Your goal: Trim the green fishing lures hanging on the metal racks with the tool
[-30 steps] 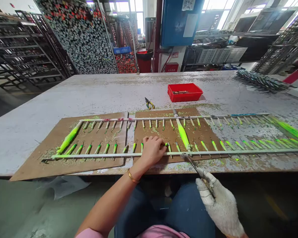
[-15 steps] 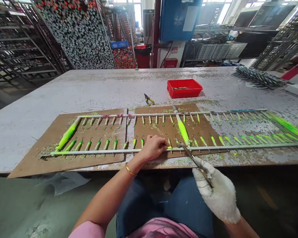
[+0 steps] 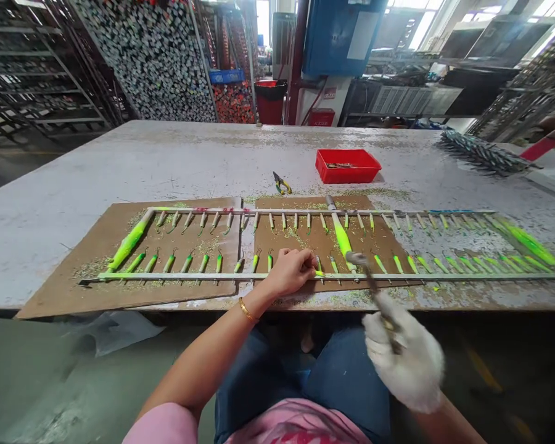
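My bare left hand (image 3: 292, 271), with a gold bracelet at the wrist, is closed in a pinch at the near rail of a long metal frame (image 3: 166, 276). A small yellow-green piece (image 3: 321, 274) shows at its fingertips. My right hand (image 3: 404, 354), in a white glove blurred by motion, is wrapped round the handle of a small hammer (image 3: 374, 285). The hammer's head appears in front of the yellow-green crossbar (image 3: 342, 237), right of my left hand. Rows of small green-and-yellow pieces with hooks (image 3: 203, 263) stick out from the frame's rails.
Beneath the frame lie cardboard sheets (image 3: 97, 246) on a worn white table (image 3: 203, 160), with green flakes scattered about. Behind it are pliers (image 3: 282, 183) and a red bin (image 3: 349, 176) with small pieces inside. A bundle of dark strips (image 3: 483, 151) lies at the far right.
The hammer's head has moved up and to the right, away from my left hand. My left hand keeps its pinch at the rail. The view has shifted slightly.
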The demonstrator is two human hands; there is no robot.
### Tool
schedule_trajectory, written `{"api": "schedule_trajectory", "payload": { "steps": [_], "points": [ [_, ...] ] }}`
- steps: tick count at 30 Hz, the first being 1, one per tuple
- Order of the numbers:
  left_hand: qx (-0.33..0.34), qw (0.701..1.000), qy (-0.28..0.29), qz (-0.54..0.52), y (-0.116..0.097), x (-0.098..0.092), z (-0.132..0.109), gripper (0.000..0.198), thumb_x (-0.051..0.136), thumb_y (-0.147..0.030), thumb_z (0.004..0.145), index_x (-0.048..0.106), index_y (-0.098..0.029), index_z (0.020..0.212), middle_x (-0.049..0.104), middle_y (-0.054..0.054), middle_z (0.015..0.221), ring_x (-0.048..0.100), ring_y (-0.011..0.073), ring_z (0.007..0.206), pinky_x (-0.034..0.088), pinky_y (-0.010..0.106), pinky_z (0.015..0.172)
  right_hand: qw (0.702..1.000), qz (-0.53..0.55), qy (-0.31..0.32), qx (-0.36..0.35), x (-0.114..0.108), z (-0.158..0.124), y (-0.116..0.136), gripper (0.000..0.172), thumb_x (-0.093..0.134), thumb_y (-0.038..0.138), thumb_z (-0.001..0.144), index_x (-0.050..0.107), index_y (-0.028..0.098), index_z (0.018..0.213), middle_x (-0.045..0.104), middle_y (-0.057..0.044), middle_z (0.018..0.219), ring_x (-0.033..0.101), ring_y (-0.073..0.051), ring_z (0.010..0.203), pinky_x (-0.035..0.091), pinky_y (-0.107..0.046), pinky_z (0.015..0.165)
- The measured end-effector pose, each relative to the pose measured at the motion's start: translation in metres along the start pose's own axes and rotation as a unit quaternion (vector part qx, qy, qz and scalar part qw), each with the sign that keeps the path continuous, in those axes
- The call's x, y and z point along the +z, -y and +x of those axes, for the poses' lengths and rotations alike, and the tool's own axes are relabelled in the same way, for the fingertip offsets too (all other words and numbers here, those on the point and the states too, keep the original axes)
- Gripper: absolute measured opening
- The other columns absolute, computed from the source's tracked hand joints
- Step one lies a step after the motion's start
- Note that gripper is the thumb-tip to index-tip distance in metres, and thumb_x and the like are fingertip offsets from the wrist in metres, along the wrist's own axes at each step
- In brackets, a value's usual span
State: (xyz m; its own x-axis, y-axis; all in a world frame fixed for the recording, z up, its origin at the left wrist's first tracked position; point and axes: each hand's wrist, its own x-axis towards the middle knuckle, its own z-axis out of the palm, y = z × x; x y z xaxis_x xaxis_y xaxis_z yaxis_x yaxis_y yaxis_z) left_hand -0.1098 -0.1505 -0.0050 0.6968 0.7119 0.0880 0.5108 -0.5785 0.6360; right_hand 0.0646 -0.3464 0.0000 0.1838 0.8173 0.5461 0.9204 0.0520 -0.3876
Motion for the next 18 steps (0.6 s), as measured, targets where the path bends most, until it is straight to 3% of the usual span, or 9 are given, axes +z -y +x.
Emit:
{"api": "schedule_trajectory", "payload": {
  "steps": [3,7,12,18],
  "points": [
    [0.006,1.000,0.002,0.000,-0.0003,0.0001,-0.0006,0.010,0.063,-0.020,0.088,0.062,-0.022,0.097,0.073,-0.003,0.090,0.064,0.0174,0.090,0.032,0.037,0.097,0.999,-0.014,0.039,-0.017,0.0017,0.0033,0.0015,0.035,0.053,0.035,0.099,0.068,0.021,0.127,0.079,-0.007,0.098,0.076,-0.020,0.079,0.060,-0.029,0.078],
    [0.014,1.000,-0.007,0.012,-0.0005,0.0008,-0.0009,0.008,0.063,-0.021,0.088,0.062,-0.023,0.096,0.073,-0.002,0.092,0.064,0.0187,0.094,0.033,0.036,0.096,1.000,-0.020,0.007,0.016,-0.0004,0.0011,0.0014,0.042,0.055,0.038,0.098,0.064,0.019,0.135,0.078,-0.010,0.107,0.076,-0.024,0.088,0.061,-0.034,0.082],
    [0.013,1.000,0.001,0.011,0.0001,0.0014,-0.0009,0.012,0.062,-0.018,0.088,0.061,-0.023,0.099,0.074,-0.003,0.093,0.065,0.0179,0.091,0.033,0.037,0.096,0.998,-0.024,0.058,-0.026,0.0003,0.0035,0.0039,0.036,0.052,0.036,0.099,0.067,0.023,0.130,0.080,-0.006,0.094,0.074,-0.019,0.069,0.060,-0.029,0.072],
    [0.020,1.000,-0.008,0.017,0.0017,0.0034,-0.0001,0.010,0.062,-0.021,0.089,0.062,-0.023,0.099,0.074,-0.003,0.093,0.065,0.0179,0.091,0.033,0.036,0.097,0.998,-0.053,0.003,-0.017,-0.0053,0.0042,0.0041,0.039,0.055,0.036,0.098,0.064,0.021,0.133,0.079,-0.008,0.091,0.074,-0.022,0.075,0.060,-0.033,0.074]
  ]
}}
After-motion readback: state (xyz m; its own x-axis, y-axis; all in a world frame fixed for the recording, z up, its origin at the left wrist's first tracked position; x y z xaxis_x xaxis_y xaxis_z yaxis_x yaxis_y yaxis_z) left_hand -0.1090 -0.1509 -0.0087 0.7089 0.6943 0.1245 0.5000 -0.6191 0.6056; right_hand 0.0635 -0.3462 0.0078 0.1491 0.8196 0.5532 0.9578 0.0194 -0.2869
